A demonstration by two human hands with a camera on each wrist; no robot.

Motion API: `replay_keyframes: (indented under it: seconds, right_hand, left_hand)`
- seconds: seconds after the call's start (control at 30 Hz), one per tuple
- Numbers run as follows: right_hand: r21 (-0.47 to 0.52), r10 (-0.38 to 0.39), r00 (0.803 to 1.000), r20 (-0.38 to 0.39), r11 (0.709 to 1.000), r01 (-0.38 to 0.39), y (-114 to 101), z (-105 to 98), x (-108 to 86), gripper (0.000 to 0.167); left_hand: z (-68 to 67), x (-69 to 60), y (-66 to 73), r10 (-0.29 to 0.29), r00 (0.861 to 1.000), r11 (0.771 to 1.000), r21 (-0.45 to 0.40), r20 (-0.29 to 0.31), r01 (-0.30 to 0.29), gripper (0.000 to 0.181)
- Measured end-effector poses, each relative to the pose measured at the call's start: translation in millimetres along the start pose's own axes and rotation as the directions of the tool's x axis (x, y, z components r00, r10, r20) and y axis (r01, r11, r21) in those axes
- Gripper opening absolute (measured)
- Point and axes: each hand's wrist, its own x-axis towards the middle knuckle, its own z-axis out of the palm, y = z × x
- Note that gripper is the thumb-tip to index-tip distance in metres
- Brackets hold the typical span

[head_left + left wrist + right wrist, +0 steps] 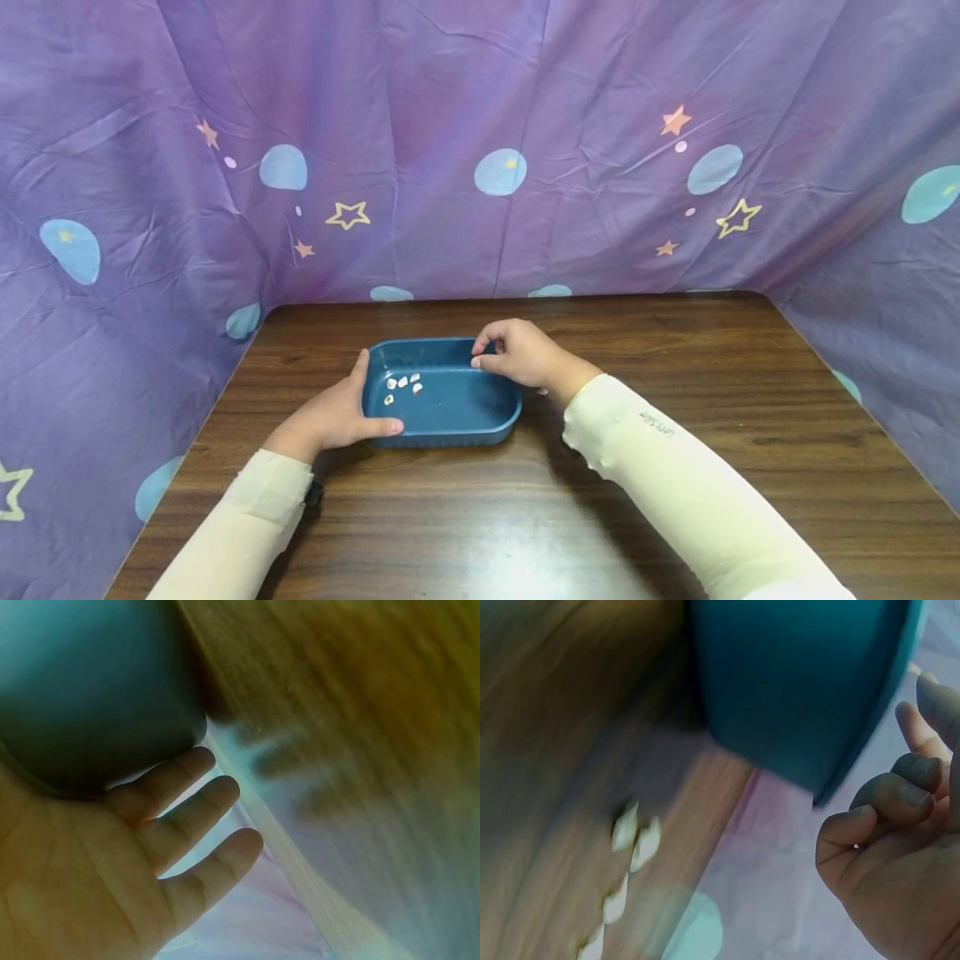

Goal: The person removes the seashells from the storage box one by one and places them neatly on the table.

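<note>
In the head view my left hand (330, 417) holds the left end of a blue tray (442, 438), its thumb along the near rim and index finger at the far left corner. The left wrist view shows three spread fingers of this hand (142, 840) against the tray (97, 697). Several small whitish pieces (417, 388) lie in the tray's left part. My right hand (521, 354) hovers over the tray's far right corner. Curled fingers of this hand (900, 847) show beside the tray (795, 682) in the right wrist view; whether its fingertips hold a piece is unclear.
Several whitish pieces (615, 900) lie in a row on the wooden table (562, 772), right of the tray; one (542, 392) peeks out below my right wrist. Purple patterned cloth (420, 208) hangs behind the table and at both sides.
</note>
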Motion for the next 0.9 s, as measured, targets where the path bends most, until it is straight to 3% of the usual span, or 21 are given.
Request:
replay_keyframes:
  seconds: [0.33,0.9]
  right_hand:
    - [0.044,-0.036,0.999,0.025,0.998,0.035,-20,37,22.2,0.009]
    - [0.084,0.055,0.996,0.069,0.995,-0.060,-34,72,40.2,0.010]
  left_hand:
    - [0.4,1.8,-2.6,0.000,1.000,1.000,-0.009,0.014,0.000,0.145]
    - [-1.7,0.5,-0.8,0.015,1.000,1.000,0.002,0.025,-0.015,0.143]
